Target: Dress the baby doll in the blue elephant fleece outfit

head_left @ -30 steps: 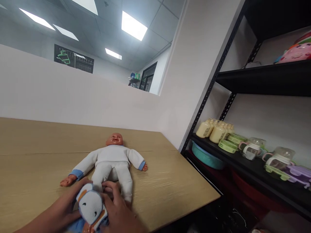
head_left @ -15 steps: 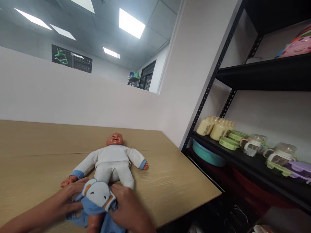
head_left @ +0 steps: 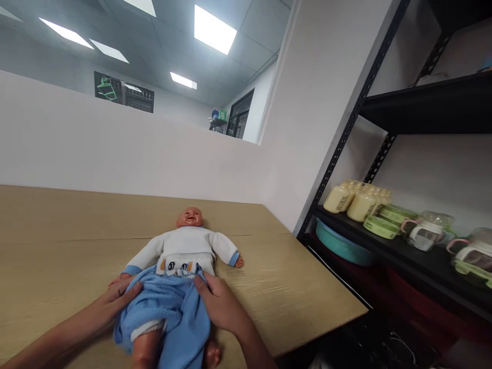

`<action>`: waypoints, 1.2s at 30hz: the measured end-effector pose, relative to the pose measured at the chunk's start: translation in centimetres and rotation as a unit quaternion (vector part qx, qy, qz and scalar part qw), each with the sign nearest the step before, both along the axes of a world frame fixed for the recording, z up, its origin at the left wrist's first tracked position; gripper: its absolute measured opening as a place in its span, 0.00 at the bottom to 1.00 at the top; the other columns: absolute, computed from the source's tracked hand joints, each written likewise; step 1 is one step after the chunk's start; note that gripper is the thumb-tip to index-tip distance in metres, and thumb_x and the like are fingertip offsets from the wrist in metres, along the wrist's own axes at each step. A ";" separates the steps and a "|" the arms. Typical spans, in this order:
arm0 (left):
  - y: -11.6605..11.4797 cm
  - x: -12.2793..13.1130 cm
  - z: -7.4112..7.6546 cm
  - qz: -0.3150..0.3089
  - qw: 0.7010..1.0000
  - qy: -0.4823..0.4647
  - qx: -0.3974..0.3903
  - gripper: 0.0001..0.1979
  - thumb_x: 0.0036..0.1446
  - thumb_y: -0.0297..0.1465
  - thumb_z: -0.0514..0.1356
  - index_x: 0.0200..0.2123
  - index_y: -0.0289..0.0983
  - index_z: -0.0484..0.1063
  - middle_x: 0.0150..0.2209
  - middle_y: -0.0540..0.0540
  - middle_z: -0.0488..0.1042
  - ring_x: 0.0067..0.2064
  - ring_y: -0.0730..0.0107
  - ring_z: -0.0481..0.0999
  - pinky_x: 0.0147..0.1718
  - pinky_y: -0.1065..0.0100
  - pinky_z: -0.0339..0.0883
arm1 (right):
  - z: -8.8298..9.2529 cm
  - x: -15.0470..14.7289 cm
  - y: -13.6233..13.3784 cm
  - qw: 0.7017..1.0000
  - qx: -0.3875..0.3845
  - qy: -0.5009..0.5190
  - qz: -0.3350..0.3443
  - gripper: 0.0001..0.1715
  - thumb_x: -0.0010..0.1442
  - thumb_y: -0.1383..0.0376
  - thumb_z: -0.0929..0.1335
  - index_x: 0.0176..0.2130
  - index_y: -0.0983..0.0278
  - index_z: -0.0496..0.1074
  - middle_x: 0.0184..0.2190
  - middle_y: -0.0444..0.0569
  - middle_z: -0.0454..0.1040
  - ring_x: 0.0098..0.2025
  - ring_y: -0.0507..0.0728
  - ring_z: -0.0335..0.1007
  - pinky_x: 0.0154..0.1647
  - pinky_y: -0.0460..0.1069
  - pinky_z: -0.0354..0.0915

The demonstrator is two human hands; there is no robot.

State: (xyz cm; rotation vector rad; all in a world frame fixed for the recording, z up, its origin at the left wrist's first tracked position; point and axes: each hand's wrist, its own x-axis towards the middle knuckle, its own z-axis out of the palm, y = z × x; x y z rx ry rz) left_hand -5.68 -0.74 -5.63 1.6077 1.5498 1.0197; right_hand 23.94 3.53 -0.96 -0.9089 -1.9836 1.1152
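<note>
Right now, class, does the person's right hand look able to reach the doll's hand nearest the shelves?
Probably yes: the doll's hand lies close to the right hand, with nothing visible between them, though its hold on the blue garment would likely need loosening.

The tan surface (head_left: pixel 284 292) bears a doll (head_left: pixel 188 243), flat on its back with its head toward the far edge. To the right, a black shelf (head_left: pixel 395 257) holds cream bottles (head_left: pixel 363 205), flat green containers (head_left: pixel 380 227) and clear-topped cups (head_left: pixel 425 236).
</note>
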 end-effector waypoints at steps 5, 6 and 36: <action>0.1 -0.5 -0.5 0.010 0.999 -0.043 0.031 0.44 0.56 0.71 0.52 0.53 0.42 0.84 0.58 0.40 0.83 0.63 0.41 0.76 0.69 0.48 0.65 | 0.1 1.8 -1.2 0.999 0.019 -0.045 -0.015 0.29 0.75 0.46 0.62 0.33 0.62 0.72 0.28 0.42 0.67 0.33 0.54 0.62 0.35 0.49 0.54; 0.1 -0.5 -0.6 0.013 0.998 -0.052 0.035 0.44 0.57 0.70 0.53 0.54 0.42 0.83 0.60 0.40 0.81 0.65 0.40 0.75 0.70 0.49 0.64 | 0.0 2.2 -1.3 1.000 -0.003 -0.025 0.005 0.27 0.74 0.46 0.63 0.34 0.62 0.72 0.29 0.42 0.67 0.33 0.54 0.62 0.35 0.49 0.55; 3.1 10.1 10.9 -0.324 0.941 0.099 -0.014 0.21 0.62 0.52 0.64 0.45 0.41 0.77 0.42 0.51 0.79 0.48 0.57 0.76 0.51 0.65 0.70 | -0.2 5.3 -5.6 0.992 -0.107 -0.012 -0.067 0.46 0.48 0.46 0.83 0.61 0.56 0.75 0.53 0.53 0.78 0.57 0.70 0.72 0.60 0.59 0.67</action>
